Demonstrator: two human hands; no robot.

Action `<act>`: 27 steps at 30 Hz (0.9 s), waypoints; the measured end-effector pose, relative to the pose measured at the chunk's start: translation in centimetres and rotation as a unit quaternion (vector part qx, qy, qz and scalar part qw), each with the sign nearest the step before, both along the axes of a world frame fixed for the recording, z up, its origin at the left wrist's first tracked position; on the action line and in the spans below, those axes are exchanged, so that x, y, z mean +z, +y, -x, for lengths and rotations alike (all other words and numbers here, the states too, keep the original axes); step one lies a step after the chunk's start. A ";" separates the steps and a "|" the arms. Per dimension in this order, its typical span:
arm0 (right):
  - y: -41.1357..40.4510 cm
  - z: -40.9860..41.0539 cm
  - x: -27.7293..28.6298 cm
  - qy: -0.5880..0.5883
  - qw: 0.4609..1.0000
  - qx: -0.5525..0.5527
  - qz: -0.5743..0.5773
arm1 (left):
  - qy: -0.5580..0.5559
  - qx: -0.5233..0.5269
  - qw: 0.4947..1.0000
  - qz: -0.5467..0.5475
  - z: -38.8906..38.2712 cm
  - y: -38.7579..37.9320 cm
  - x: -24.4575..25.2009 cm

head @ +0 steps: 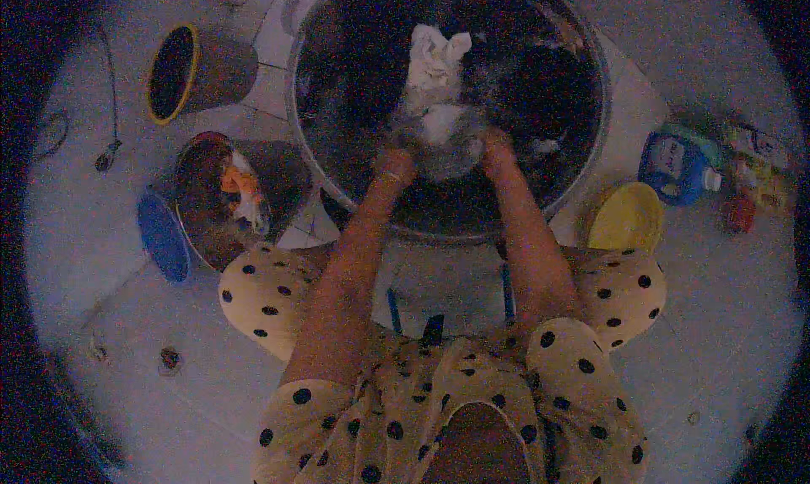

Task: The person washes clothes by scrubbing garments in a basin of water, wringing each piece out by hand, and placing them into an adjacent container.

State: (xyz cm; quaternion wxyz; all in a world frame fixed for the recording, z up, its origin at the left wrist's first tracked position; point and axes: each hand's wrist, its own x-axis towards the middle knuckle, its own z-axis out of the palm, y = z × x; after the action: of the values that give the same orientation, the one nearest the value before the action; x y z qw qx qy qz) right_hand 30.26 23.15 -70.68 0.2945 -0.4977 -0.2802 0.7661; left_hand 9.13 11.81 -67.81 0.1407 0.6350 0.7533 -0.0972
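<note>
A large round basin [607, 98] with a pale rim stands before me, holding dark contents that look like wet cloth or water. Over it, between my hands, is a bunched light cloth [436, 60]; its nearer part is greyish and blurred. My left hand [397, 161] closes on the cloth's left side. On its right side is my right hand [493, 143], its fingers partly hidden and blurred against the cloth. The picture is dark and grainy, so the finger detail is hard to make out.
At left, a yellow-rimmed bucket [247, 72] lies tilted, near another bucket [288, 174] with orange and white cloth inside. A blue bowl or lid [163, 237] leans beside it. At right are a yellow bowl [633, 215], a blue bottle [674, 167] with a white cap, and a red object [738, 212].
</note>
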 end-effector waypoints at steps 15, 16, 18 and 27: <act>-1.8 0.4 21.6 0.042 0.951 -0.014 -0.306 | -0.374 0.188 0.795 -0.439 2.5 -0.9 13.1; -2.3 -0.5 23.4 0.064 0.944 -0.031 -0.324 | -0.447 0.190 0.769 -0.415 0.6 -0.9 17.2; -4.0 -0.7 26.4 0.107 0.933 -0.031 -0.343 | -0.506 0.162 0.713 -0.458 2.1 -1.7 19.7; -4.7 -2.8 13.5 -0.136 0.767 -0.128 -0.614 | -0.495 0.049 0.754 -0.429 -0.8 -2.3 14.7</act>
State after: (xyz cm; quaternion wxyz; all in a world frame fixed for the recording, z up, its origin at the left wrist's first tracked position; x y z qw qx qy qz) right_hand 33.11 18.46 -57.21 0.5911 -0.3412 -0.6617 0.3105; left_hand 9.96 9.50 -53.07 0.2114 0.5508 0.5709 0.5709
